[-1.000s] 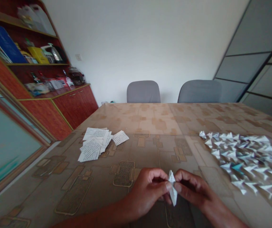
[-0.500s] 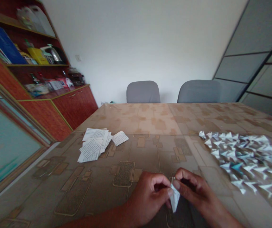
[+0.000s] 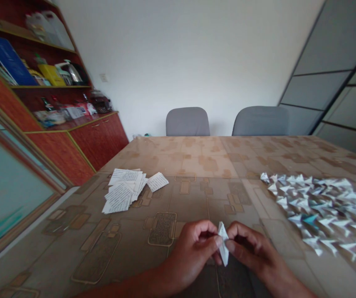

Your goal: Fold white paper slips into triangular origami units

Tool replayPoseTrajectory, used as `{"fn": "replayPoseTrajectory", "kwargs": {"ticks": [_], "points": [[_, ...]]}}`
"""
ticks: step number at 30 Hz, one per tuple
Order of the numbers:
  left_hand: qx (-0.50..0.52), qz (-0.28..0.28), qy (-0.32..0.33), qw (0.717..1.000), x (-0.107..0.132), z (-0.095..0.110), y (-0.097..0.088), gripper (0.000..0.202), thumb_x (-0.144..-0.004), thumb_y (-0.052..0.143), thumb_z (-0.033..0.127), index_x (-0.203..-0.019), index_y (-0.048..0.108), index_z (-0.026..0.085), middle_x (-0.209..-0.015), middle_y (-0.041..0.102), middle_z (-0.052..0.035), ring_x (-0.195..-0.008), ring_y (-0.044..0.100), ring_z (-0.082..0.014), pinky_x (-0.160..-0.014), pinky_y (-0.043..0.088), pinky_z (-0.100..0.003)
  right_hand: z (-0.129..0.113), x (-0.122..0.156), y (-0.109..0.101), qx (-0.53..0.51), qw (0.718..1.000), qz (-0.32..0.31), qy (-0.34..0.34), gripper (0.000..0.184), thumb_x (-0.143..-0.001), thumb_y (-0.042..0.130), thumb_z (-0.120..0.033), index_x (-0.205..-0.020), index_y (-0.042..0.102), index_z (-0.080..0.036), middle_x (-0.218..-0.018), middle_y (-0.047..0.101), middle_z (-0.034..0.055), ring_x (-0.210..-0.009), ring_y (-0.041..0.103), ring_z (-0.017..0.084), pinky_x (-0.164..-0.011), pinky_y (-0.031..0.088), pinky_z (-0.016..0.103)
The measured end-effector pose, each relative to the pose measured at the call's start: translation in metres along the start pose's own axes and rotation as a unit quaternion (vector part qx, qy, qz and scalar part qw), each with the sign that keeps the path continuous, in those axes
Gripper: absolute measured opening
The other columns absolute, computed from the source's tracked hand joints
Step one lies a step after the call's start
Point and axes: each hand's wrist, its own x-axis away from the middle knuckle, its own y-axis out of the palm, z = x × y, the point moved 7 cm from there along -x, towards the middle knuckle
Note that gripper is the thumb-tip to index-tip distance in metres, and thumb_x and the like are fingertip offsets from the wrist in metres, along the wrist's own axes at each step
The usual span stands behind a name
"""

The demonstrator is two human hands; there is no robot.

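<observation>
A small folded paper piece (image 3: 223, 244), pale and narrow with pointed ends, stands nearly upright between my two hands above the near part of the table. My left hand (image 3: 194, 250) pinches its left side with thumb and forefinger. From the right, the thumb and forefinger of my right hand (image 3: 250, 248) close on its other edge. Many folded paper cranes (image 3: 320, 203) sit in rows on the table to the right, one of them partly teal. Flat printed paper squares (image 3: 123, 192) lie in a loose pile to the left, with a single square (image 3: 158, 181) beside it.
The patterned tablecloth (image 3: 193, 159) covers the whole table. Two grey chairs (image 3: 187, 121) stand behind its far edge. At the left is a reddish wooden cabinet (image 3: 98, 138) with bottles, a kettle (image 3: 73, 73) and a blue folder (image 3: 8, 58) on its shelves.
The folded paper has turned in my fingers. Its upper point now sticks up between my hands, and its lower tip sits higher than before. My right hand has shifted slightly.
</observation>
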Motion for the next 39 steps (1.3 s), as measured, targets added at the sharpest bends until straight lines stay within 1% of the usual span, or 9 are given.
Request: {"fn": "replayPoseTrajectory", "kwargs": {"ticks": [3,8,15,19,23,27,31,33,39], "points": [[0.009,-0.004,0.012,1.000,-0.002,0.003,0.000,0.031,-0.080,0.065,0.043,-0.072,0.059,0.013,-0.058,0.059,-0.0005,-0.053,0.057,-0.0117,-0.057,0.044,-0.023,0.003,0.000,-0.001,-0.024,1.000,0.003,0.003,0.031,-0.090,0.055,-0.047,-0.074,0.058,-0.020,-0.070,0.063,0.0001,-0.070,0.058,0.017,-0.068,0.045,0.027],[-0.001,0.026,0.010,1.000,-0.005,0.002,-0.006,0.034,-0.078,0.067,0.044,-0.070,0.060,0.012,-0.059,0.061,-0.0016,-0.052,0.057,-0.0119,-0.056,0.043,-0.023,0.022,-0.003,-0.018,0.033,0.997,0.075,0.006,0.033,-0.083,0.064,-0.049,-0.070,0.056,-0.019,-0.063,0.055,-0.0021,-0.060,0.052,0.015,-0.057,0.040,0.024],[0.001,0.003,0.018,1.000,-0.007,-0.005,-0.006,0.029,-0.084,0.061,0.038,-0.075,0.064,0.012,-0.063,0.065,-0.0032,-0.057,0.061,-0.0127,-0.059,0.044,-0.022,0.019,-0.004,-0.014,-0.002,0.997,0.066,0.030,0.035,-0.085,0.058,-0.050,-0.070,0.053,-0.019,-0.064,0.056,-0.0010,-0.059,0.051,0.014,-0.055,0.041,0.025],[-0.014,0.051,0.029,0.998,-0.007,-0.005,-0.012,0.026,-0.084,0.061,0.037,-0.081,0.065,0.011,-0.069,0.066,-0.0040,-0.056,0.061,-0.0119,-0.056,0.044,-0.022,0.010,0.000,-0.027,0.126,0.981,0.145,-0.032,0.027,-0.086,0.054,-0.039,-0.066,0.051,-0.020,-0.059,0.052,-0.0021,-0.056,0.051,0.015,-0.053,0.042,0.026],[-0.006,0.084,0.027,0.996,-0.003,-0.005,-0.012,0.024,-0.077,0.070,0.035,-0.079,0.068,0.011,-0.072,0.068,-0.0049,-0.059,0.063,-0.0132,-0.060,0.048,-0.024,-0.010,0.008,-0.029,0.288,0.927,0.198,-0.138,0.019,-0.086,0.053,-0.021,-0.067,0.053,-0.020,-0.062,0.056,0.0000,-0.058,0.054,0.016,-0.055,0.043,0.027],[0.046,0.063,0.013,0.997,-0.002,-0.006,-0.004,0.029,-0.075,0.073,0.037,-0.088,0.070,0.011,-0.083,0.071,-0.0081,-0.066,0.066,-0.0149,-0.065,0.050,-0.026,-0.026,0.014,-0.013,0.396,0.870,0.173,-0.237,0.016,-0.087,0.054,-0.012,-0.073,0.057,-0.019,-0.066,0.060,0.0019,-0.063,0.056,0.019,-0.059,0.041,0.030],[0.061,0.066,0.003,0.996,-0.004,-0.006,-0.004,0.029,-0.074,0.073,0.037,-0.086,0.070,0.011,-0.075,0.070,-0.0057,-0.065,0.065,-0.0138,-0.062,0.048,-0.023,-0.030,0.017,-0.001,0.458,0.833,0.151,-0.271,0.015,-0.088,0.054,-0.010,-0.077,0.059,-0.019,-0.068,0.062,0.0028,-0.063,0.054,0.020,-0.062,0.038,0.033],[0.060,0.077,-0.003,0.995,-0.005,-0.005,-0.007,0.027,-0.074,0.073,0.036,-0.081,0.068,0.011,-0.069,0.069,-0.0038,-0.062,0.064,-0.0133,-0.060,0.046,-0.022,-0.031,0.017,0.002,0.463,0.832,0.136,-0.274,0.015,-0.089,0.054,-0.011,-0.080,0.061,-0.020,-0.069,0.064,0.0030,-0.064,0.055,0.020,-0.062,0.039,0.034],[0.031,0.090,-0.023,0.995,-0.006,-0.001,-0.015,0.025,-0.076,0.066,0.036,-0.073,0.064,0.011,-0.062,0.065,-0.0030,-0.057,0.062,-0.0139,-0.058,0.043,-0.023,-0.037,0.016,-0.010,0.399,0.869,0.084,-0.280,0.016,-0.090,0.053,-0.008,-0.098,0.061,-0.020,-0.081,0.065,0.0040,-0.074,0.059,0.020,-0.065,0.045,0.032]]}}
